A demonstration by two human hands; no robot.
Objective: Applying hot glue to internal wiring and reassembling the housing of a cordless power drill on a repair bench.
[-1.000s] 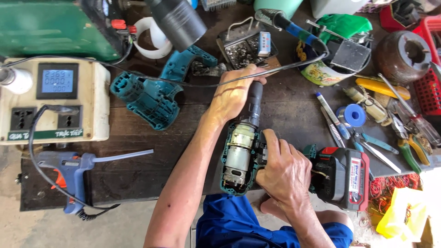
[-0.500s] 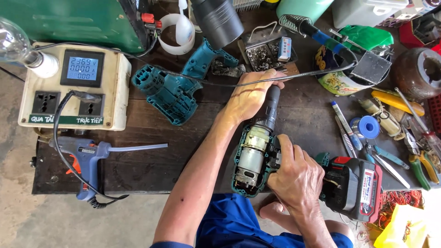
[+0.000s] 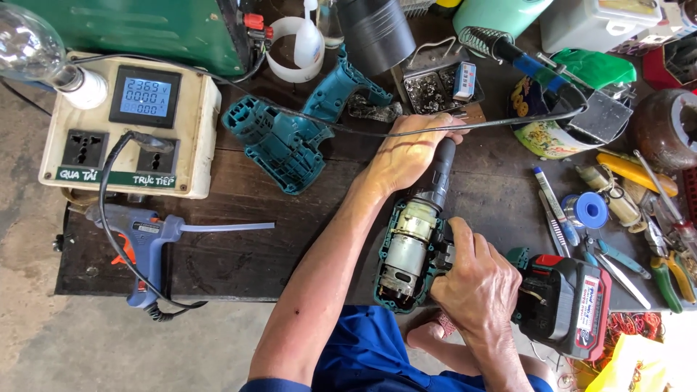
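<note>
- Drill lies open on the dark bench, 1 shell half off and the motor bare, just in front of me.
- My left hand is closed around the black nose end, fingers curled over it at the far end of the drill.
- My right hand is closed on the grip beside the motor, thumb up against the housing; I cannot tell what the fingertips press underneath.
- The long axis runs from the motor, nearest me, up and a little right to the nose, so the left hand sits far, the right hand near.
- The red and black battery is on the handle, just right of my right hand.
- The other teal shell half lies apart on the bench, up and left of the left hand.
- A blue glue gun lies well left.
</note>
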